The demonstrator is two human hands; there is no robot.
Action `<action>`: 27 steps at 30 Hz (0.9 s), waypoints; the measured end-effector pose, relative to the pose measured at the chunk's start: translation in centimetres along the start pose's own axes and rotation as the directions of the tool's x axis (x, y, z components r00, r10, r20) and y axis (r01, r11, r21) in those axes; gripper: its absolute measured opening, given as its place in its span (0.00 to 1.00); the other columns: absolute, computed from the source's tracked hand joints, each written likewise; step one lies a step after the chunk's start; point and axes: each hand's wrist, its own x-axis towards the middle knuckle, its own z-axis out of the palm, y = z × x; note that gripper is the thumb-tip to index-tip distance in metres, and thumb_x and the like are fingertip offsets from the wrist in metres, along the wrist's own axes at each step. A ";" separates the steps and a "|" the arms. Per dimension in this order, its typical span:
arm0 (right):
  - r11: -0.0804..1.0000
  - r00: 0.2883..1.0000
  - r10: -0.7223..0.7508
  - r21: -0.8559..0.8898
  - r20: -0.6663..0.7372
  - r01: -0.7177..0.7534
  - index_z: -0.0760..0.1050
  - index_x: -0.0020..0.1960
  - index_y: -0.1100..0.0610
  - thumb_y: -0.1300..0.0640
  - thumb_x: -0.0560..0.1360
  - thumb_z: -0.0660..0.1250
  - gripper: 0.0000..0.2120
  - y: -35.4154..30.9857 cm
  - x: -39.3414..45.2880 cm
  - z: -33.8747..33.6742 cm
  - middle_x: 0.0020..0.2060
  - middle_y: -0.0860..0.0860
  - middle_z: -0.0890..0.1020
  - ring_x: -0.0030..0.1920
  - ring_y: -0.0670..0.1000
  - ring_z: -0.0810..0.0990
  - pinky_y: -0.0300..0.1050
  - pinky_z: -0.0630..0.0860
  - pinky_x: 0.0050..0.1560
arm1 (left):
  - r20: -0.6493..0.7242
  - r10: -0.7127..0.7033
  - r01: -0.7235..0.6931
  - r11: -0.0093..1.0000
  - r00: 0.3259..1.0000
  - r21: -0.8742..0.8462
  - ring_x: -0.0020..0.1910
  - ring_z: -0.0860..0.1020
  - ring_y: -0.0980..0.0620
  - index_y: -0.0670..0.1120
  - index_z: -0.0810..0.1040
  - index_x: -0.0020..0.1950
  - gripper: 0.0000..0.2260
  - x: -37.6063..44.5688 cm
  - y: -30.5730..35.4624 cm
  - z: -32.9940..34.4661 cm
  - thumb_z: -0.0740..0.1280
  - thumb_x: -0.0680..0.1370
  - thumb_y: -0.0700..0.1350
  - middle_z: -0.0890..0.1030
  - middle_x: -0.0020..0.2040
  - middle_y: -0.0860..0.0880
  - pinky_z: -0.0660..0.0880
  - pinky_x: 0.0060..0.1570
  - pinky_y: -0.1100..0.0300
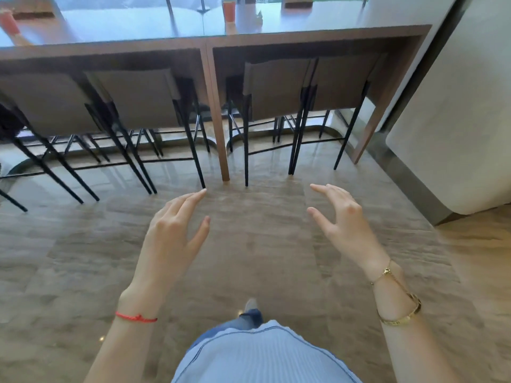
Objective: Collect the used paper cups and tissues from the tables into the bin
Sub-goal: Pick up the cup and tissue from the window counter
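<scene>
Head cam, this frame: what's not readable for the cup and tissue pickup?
- Bin: not in the head view at all.
- Orange cup on the glossy counter: small, glare-washed; used or not, unclear.
- Second orange cup at far left: blurred and tilted by lens distortion.
- White crumpled item near the middle cup: too small to confirm as tissue.
- Counter's far side: cut off by the top edge.
- Left hand and right hand: open, empty.

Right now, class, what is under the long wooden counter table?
Under the long wooden counter table stand four brown stools with thin black legs, pushed in. Their seats and the counter's underside are hidden.
</scene>
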 end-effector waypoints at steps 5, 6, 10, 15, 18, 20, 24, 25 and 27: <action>1.000 0.999 0.027 0.000 -0.039 -0.027 0.69 0.68 0.50 0.50 0.76 0.66 0.21 2.7 11.4 -0.7 0.64 0.47 0.73 0.68 0.39 0.62 0.38 0.58 0.69 | 0.038 0.075 -0.075 0.997 0.996 0.007 0.66 0.73 0.49 0.45 0.69 0.72 0.22 13.6 -0.5 2.8 0.66 0.78 0.46 0.76 0.65 0.47 0.70 0.66 0.47; 0.999 0.998 0.038 -0.005 -0.041 -0.038 0.69 0.68 0.51 0.50 0.76 0.66 0.21 3.5 13.3 -0.7 0.64 0.47 0.74 0.68 0.39 0.63 0.37 0.58 0.68 | 0.053 0.083 -0.084 0.996 0.995 0.007 0.66 0.73 0.49 0.45 0.69 0.72 0.23 15.9 -0.7 3.5 0.66 0.78 0.46 0.76 0.66 0.47 0.70 0.66 0.48; 0.995 0.995 0.095 -0.007 -0.039 -0.096 0.70 0.68 0.51 0.51 0.76 0.66 0.21 7.2 20.9 -0.2 0.63 0.47 0.75 0.69 0.44 0.66 0.38 0.60 0.68 | 0.090 0.095 -0.095 0.995 0.991 -0.001 0.66 0.73 0.48 0.45 0.69 0.73 0.23 24.5 -1.7 6.5 0.66 0.78 0.46 0.76 0.66 0.47 0.70 0.66 0.48; 0.995 0.995 0.098 -0.003 -0.032 -0.098 0.70 0.68 0.53 0.51 0.76 0.66 0.21 12.4 31.3 0.5 0.64 0.48 0.75 0.69 0.46 0.67 0.43 0.63 0.70 | 0.057 0.073 -0.073 0.997 0.996 -0.001 0.65 0.74 0.49 0.46 0.69 0.72 0.22 34.6 -2.8 11.1 0.66 0.78 0.47 0.77 0.64 0.47 0.71 0.64 0.49; 0.998 0.998 0.066 0.011 -0.013 -0.065 0.70 0.68 0.54 0.51 0.76 0.66 0.21 15.0 38.8 0.0 0.64 0.48 0.75 0.69 0.48 0.68 0.44 0.63 0.70 | 0.017 0.046 -0.046 0.999 0.999 -0.019 0.65 0.73 0.50 0.46 0.70 0.72 0.22 41.2 -2.9 13.6 0.66 0.78 0.46 0.77 0.64 0.48 0.71 0.65 0.50; 1.000 1.000 0.025 0.012 -0.001 -0.025 0.71 0.68 0.54 0.52 0.76 0.67 0.21 16.3 44.3 -0.6 0.63 0.48 0.75 0.68 0.46 0.68 0.41 0.62 0.70 | -0.020 0.028 -0.028 0.999 0.999 -0.026 0.65 0.73 0.51 0.46 0.70 0.72 0.22 45.8 -2.8 15.0 0.65 0.78 0.47 0.76 0.65 0.49 0.70 0.66 0.51; 0.998 0.998 -0.065 0.010 0.020 0.065 0.70 0.69 0.54 0.54 0.76 0.67 0.22 18.0 55.4 -1.7 0.64 0.48 0.75 0.69 0.47 0.67 0.38 0.60 0.70 | -0.102 -0.020 0.018 1.000 0.995 -0.021 0.66 0.72 0.52 0.47 0.70 0.72 0.22 54.5 -2.8 16.5 0.64 0.78 0.49 0.76 0.65 0.49 0.69 0.67 0.49; 0.996 0.996 -0.088 0.008 0.026 0.087 0.70 0.69 0.54 0.54 0.76 0.67 0.22 18.2 57.9 -1.8 0.64 0.49 0.75 0.69 0.48 0.67 0.40 0.61 0.70 | -0.118 -0.030 0.029 0.999 0.993 -0.017 0.66 0.72 0.52 0.47 0.70 0.71 0.21 56.4 -3.0 16.7 0.64 0.78 0.49 0.76 0.65 0.49 0.69 0.67 0.48; 0.991 0.990 -0.132 0.011 0.042 0.131 0.70 0.69 0.55 0.53 0.76 0.67 0.22 18.3 62.9 -1.7 0.65 0.50 0.75 0.70 0.49 0.68 0.45 0.63 0.71 | -0.149 -0.049 0.049 0.999 0.988 -0.002 0.66 0.72 0.52 0.46 0.70 0.71 0.21 60.0 -3.4 17.0 0.63 0.79 0.50 0.76 0.65 0.49 0.69 0.67 0.50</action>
